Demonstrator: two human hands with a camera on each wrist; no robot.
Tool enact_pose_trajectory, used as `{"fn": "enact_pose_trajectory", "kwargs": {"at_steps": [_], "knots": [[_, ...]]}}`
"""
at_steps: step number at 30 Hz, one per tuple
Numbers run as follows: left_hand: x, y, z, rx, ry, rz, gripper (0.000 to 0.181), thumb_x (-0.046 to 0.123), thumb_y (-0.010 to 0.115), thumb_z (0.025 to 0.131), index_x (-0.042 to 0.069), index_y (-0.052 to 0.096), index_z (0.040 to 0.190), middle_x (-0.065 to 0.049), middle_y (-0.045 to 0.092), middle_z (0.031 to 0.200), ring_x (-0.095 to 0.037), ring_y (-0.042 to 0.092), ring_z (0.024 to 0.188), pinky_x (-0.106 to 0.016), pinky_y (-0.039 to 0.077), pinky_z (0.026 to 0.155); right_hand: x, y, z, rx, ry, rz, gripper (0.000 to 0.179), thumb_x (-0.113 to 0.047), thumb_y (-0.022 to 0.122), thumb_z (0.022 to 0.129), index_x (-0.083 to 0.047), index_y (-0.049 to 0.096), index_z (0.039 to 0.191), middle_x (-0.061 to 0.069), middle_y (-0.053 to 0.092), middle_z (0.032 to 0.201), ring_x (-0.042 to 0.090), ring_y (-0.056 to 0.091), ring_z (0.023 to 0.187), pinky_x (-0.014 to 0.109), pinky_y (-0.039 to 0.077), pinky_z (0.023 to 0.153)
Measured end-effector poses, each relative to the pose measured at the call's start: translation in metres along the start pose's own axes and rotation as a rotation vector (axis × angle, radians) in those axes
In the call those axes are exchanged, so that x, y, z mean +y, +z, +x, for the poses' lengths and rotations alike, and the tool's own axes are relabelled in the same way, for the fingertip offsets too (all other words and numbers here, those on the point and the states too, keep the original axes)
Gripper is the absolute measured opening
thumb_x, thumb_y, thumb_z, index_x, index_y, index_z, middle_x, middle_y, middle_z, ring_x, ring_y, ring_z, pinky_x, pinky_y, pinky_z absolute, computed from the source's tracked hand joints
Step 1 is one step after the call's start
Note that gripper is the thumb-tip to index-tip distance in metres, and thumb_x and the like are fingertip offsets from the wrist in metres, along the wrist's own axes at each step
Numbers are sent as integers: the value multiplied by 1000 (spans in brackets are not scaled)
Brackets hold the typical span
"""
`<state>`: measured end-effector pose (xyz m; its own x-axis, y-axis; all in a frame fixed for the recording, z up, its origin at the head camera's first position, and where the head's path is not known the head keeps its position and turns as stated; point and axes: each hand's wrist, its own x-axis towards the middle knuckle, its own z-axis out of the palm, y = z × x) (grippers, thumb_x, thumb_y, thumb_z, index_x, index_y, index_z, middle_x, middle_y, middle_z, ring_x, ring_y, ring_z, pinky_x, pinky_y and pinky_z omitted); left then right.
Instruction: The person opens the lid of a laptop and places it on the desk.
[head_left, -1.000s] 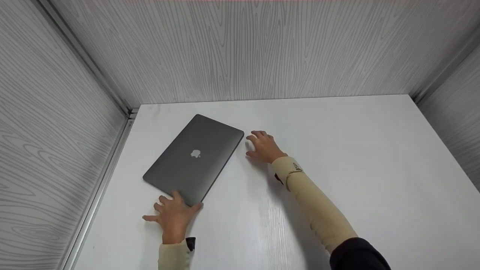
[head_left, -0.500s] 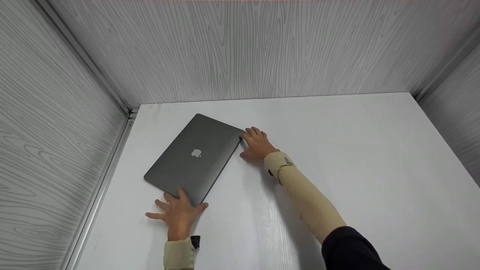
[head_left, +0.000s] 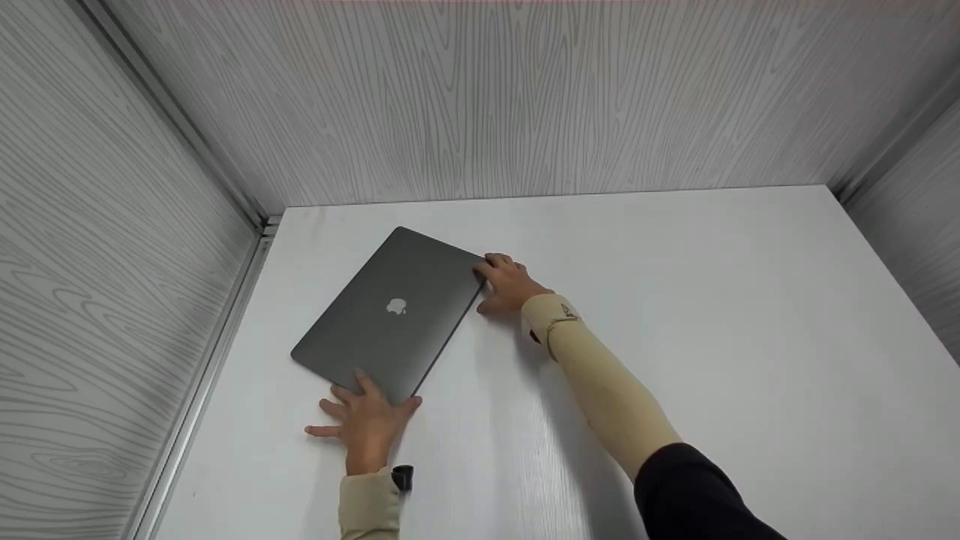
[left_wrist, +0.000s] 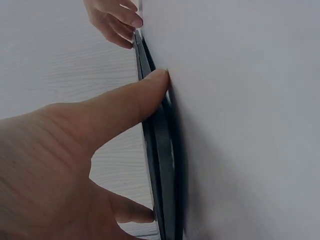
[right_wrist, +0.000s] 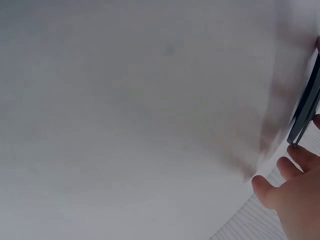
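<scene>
A closed dark grey laptop [head_left: 397,315] with an apple logo lies slanted on the white tabletop. At its near corner my left hand [head_left: 370,427] spreads its fingers wide, with the forefinger over the lid and the thumb [left_wrist: 150,92] against the laptop's side edge in the left wrist view. The other fingers stretch out left of the laptop. My right hand [head_left: 510,285] touches the far right corner with loosely bent fingers, its thumb [head_left: 487,307] standing off the side edge. In the right wrist view, the right fingertips [right_wrist: 295,150] meet the corner of the laptop [right_wrist: 305,110].
Wood-grain panels rise behind the white tabletop [head_left: 675,315] and on both sides. The left panel [head_left: 112,285] meets the table along a metal rail [head_left: 199,397], not far from the laptop. White surface extends to the right of the right arm.
My right hand has moved left from beside the laptop to touch its far right corner. The left hand has shifted slightly right and up, still spread at the near corner.
</scene>
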<state>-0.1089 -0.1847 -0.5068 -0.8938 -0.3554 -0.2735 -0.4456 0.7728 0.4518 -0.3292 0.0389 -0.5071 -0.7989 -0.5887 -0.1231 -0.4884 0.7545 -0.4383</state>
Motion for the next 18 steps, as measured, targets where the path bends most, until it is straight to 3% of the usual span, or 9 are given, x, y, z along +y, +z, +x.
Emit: {"fn": "enact_pose_trajectory", "kwargs": {"at_steps": [8, 18], "knots": [[-4, -2, -1, -14, -4, -66, 117, 45, 78, 86, -16, 6, 154, -52, -6, 151, -65, -11, 142, -85, -14, 95, -9, 6, 7, 4, -6, -49, 80, -29, 76, 89, -4, 38, 155, 28, 27, 159, 41, 28, 145, 56, 28, 116], [-1, 0, 0, 0, -28, -73, 114, 44, 79, 86, -14, 9, 155, -49, -5, 153, -64, -10, 142, -84, -9, 99, -13, 5, 11, -24, 20, -54, 86, -34, 76, 86, -12, 35, 158, 26, 23, 160, 40, 22, 146, 55, 21, 116]]}}
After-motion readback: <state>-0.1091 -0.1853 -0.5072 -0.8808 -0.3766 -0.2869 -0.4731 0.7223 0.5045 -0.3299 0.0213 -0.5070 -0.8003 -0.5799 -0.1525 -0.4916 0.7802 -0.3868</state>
